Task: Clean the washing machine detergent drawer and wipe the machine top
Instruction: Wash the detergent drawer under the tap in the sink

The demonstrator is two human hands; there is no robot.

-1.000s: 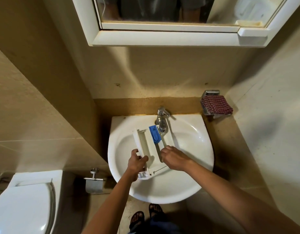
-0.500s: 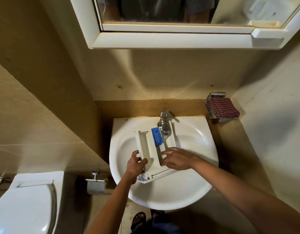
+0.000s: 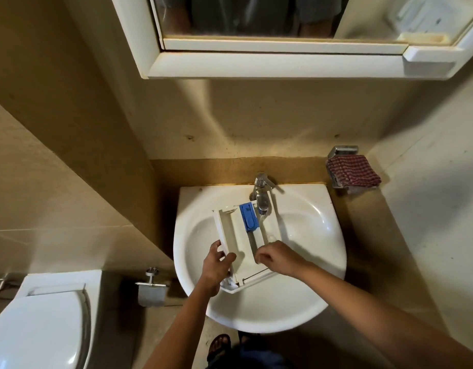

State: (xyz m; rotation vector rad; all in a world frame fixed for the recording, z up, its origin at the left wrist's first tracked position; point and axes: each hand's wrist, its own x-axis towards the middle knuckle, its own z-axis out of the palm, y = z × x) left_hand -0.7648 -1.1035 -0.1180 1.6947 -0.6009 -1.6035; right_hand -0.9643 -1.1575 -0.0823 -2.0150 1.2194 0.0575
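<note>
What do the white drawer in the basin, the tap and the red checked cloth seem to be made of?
White compartmented detergent drawer: probably moulded plastic, matt; thin straight walls. Silver tap: metal, likely chromed; bright reflections. Red checked cloth: woven fabric, soft folds.

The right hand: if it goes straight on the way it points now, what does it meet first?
The right hand points left across the detergent drawer, so it would probably meet the drawer's left wall first, near the left hand gripping it.
</note>
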